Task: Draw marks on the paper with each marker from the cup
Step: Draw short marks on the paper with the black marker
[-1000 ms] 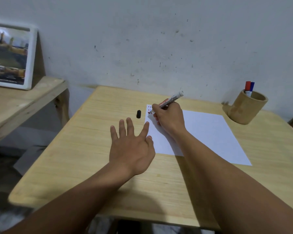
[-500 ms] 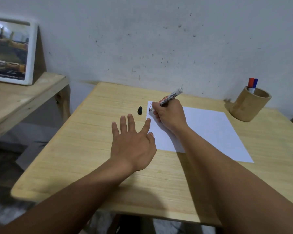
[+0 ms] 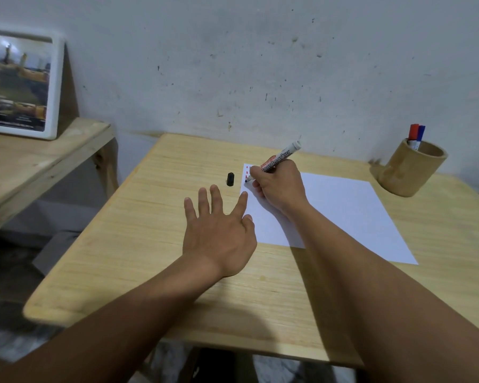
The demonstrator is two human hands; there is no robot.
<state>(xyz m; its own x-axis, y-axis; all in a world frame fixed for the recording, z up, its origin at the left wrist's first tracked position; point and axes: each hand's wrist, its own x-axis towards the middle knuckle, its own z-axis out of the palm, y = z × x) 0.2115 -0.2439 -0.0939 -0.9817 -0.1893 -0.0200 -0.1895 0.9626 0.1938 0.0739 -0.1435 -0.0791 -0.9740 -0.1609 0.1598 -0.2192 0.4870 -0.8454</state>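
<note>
A white sheet of paper [image 3: 340,214] lies on the wooden table [image 3: 138,244]. My right hand [image 3: 280,189] grips a white board marker [image 3: 281,157], its dark tip touching the paper's far left corner beside small red marks [image 3: 247,170]. My left hand [image 3: 219,230] rests flat with fingers spread, index finger and thumb on the paper's left edge. The marker's black cap [image 3: 230,179] lies on the table just left of the paper. A bamboo cup [image 3: 411,170] at the far right holds a red marker [image 3: 413,132] and a blue marker [image 3: 421,133].
A lower wooden shelf [image 3: 33,167] stands to the left with a white-framed picture [image 3: 20,81] leaning on the wall. The table's back edge meets a scuffed white wall [image 3: 260,64]. Dark floor shows below on the left.
The marker tip has moved slightly down the paper's left edge, toward me. My left hand stays flat in the same place. The cap has not moved.
</note>
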